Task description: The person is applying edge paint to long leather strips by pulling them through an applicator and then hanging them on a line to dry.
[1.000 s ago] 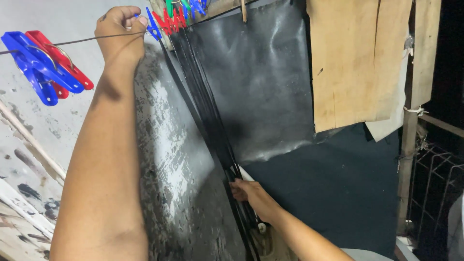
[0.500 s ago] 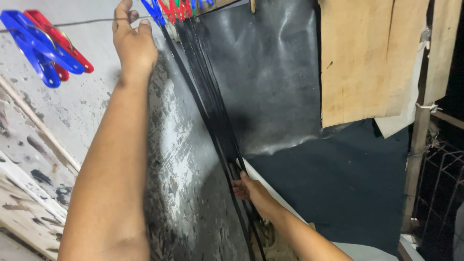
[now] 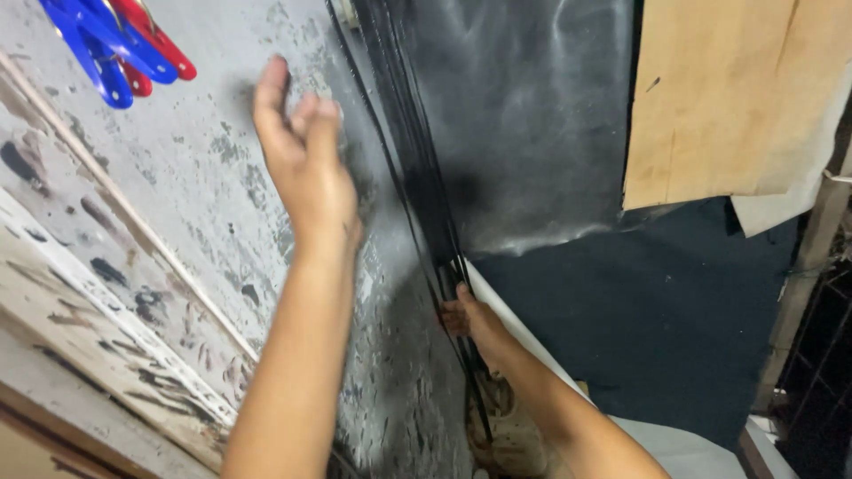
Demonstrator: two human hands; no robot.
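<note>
- The right hand (image 3: pixel 475 324) has its fingers (image 3: pixel 454 318) curled around the bundle of thin black strips (image 3: pixel 426 191), pinching them low down where they hang against the wall; the thumb lies along the strands.
- The left hand (image 3: pixel 306 164) is raised with fingers (image 3: pixel 271 98) loosely spread and slightly bent, holding nothing, its palm just off the peeling grey wall (image 3: pixel 177 195).
- To handle the strips well, I judge the lower grip should stay firm but not crush them, keeping the strands together and taut so they hang straight rather than tangle.
- The strips run from the top edge downward, between the grey wall and a hanging dark sheet (image 3: pixel 532 124).
- Blue and red clothes pegs (image 3: pixel 115 49) hang at the upper left, well apart from both hands.
- A plywood panel (image 3: pixel 728 98) covers the upper right.
- No container shows clearly; a brownish object (image 3: pixel 510 435) sits below the right wrist, and I cannot tell what it is or whether it holds anything.
</note>
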